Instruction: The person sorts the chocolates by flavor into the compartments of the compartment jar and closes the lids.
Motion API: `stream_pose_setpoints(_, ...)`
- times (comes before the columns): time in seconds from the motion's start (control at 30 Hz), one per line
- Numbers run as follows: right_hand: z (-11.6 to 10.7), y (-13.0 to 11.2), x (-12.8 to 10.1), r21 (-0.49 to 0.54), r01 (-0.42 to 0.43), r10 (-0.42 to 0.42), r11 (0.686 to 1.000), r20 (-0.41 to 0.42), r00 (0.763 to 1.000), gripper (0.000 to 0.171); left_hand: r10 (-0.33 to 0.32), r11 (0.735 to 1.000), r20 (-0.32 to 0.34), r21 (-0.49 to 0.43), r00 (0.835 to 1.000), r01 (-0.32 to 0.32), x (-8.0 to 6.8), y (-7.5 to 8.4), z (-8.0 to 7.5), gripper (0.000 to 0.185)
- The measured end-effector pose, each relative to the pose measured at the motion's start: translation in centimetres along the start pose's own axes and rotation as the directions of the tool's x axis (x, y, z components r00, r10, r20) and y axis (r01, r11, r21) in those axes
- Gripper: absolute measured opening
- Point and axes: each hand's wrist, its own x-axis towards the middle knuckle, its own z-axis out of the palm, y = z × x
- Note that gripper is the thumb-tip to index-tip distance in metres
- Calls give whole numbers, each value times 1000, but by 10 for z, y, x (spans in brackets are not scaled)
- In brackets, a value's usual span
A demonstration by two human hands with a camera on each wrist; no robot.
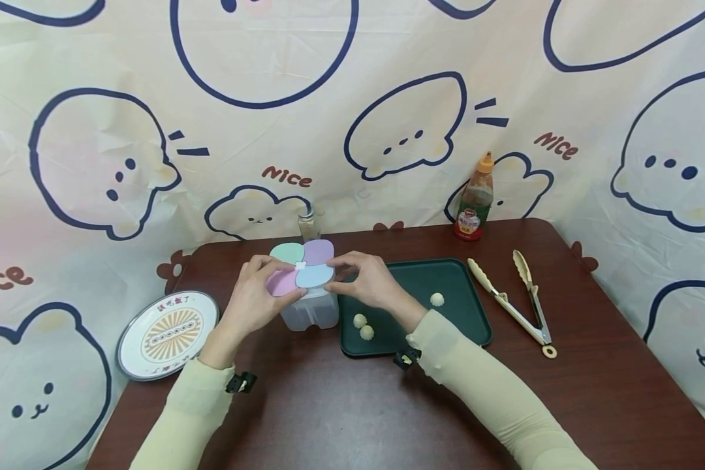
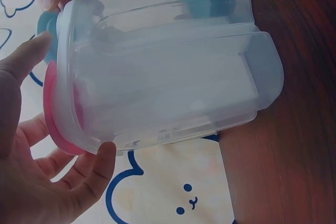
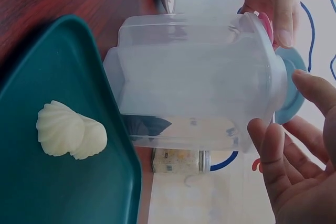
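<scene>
The clear plastic container (image 1: 313,307) stands upright on the dark wooden table (image 1: 329,405), near its back left part, touching or just beside the left edge of the green tray (image 1: 464,313). Its long axis runs vertically; the four-petal lid (image 1: 301,267), with pink, green, purple and blue flaps, faces up at you.

Your left hand (image 1: 257,297) sits on the container's left side, fingers curled over the pink flap (image 2: 50,108) and thumb against the wall: it is grasping the container at the rim. Your right hand (image 1: 364,279) comes in from the right, fingertips pinching the blue flap (image 3: 291,85) near the white centre hub. Both hands are at the lid, on opposite sides, and equally close. In the right wrist view the palm is loosely spread beside the wall, so how firm that pinch is cannot be confirmed.

The container lies directly between your hands, slightly forward of both wrists.

Three pale shell-shaped pieces (image 1: 364,326) lie on the tray, two just to the right of the container and one further right. The tongs (image 1: 523,303) rest well apart, right of the tray. A sauce bottle (image 1: 474,199) stands at the back edge, a small glass jar (image 1: 308,225) behind the container, and a patterned plate (image 1: 167,334) at the left corner.
</scene>
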Motion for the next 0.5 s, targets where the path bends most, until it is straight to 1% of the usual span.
stream_pose_setpoints(0.3, -9, 3, -4, 14, -29, 29, 999, -9, 1000, 51, -31, 999, 9, -23, 999, 31, 0, 1, 0, 55)
stream_pose_setpoints(0.5, -15, 7, -7, 32, -45, 46, 998, -31, 998, 52, -26, 999, 1, -23, 1000, 26, 1, 0, 0, 52)
